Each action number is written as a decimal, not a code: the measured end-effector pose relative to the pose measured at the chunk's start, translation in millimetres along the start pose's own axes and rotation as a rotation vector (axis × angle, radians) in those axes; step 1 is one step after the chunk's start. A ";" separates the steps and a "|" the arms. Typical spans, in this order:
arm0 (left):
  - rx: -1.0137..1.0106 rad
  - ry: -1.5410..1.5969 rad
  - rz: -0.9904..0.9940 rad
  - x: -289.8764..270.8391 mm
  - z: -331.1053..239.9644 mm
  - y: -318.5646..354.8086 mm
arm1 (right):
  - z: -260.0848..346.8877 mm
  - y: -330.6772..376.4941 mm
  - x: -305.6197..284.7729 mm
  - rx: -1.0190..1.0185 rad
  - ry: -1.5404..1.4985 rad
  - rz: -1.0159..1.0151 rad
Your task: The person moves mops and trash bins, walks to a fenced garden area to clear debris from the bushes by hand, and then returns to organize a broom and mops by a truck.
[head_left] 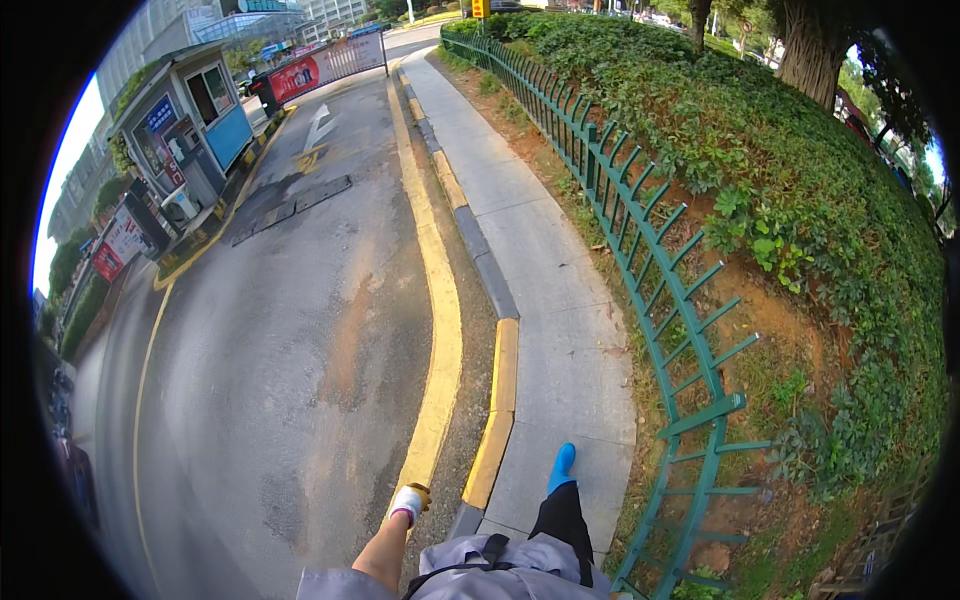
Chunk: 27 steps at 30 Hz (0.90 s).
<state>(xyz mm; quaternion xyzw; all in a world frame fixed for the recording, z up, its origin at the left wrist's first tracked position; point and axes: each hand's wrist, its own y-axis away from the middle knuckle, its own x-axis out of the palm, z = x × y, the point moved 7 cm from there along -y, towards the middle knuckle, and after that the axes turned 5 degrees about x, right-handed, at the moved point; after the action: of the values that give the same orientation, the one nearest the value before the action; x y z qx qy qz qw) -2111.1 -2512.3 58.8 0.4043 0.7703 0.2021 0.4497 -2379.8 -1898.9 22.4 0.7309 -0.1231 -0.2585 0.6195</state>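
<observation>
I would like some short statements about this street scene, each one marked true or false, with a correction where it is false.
1. The left hand wears a white glove with a yellow part. True.
2. The green metal fence stands to the left of the grey paved sidewalk. False: it stands to the right of it, along the planted slope.
3. The blue shoe is on the sidewalk. True.
4. The curb beside the sidewalk is painted red all along. False: it has yellow and grey sections.
5. The left hand holds a broom. False: no tool is visible in it, and I cannot tell whether it is open or shut.
6. A small blue and grey booth stands across the road, to the left. True.
</observation>
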 end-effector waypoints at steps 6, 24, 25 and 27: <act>-0.258 0.383 -0.117 -46.1 -169.0 -64.2 | 303.6 21.4 -132.8 -0.261 0.089 -0.140; -0.541 0.774 -0.065 -249.9 -447.4 -441.1 | 1048.4 45.8 -281.6 -0.639 0.522 -0.316; -0.430 0.804 -0.024 -269.1 -486.5 -488.8 | 1054.1 -5.8 -334.4 -0.685 0.430 -0.350; -0.527 0.861 -0.226 -336.6 -490.8 -490.4 | 1087.5 38.0 -238.6 -0.359 0.323 -0.114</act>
<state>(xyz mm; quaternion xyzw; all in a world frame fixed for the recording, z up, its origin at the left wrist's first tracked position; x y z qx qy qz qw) -2657.3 -3047.4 158.2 0.0718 0.8475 0.4874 0.1973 -3150.8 -2703.0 5.6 0.6468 0.0668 -0.1906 0.7354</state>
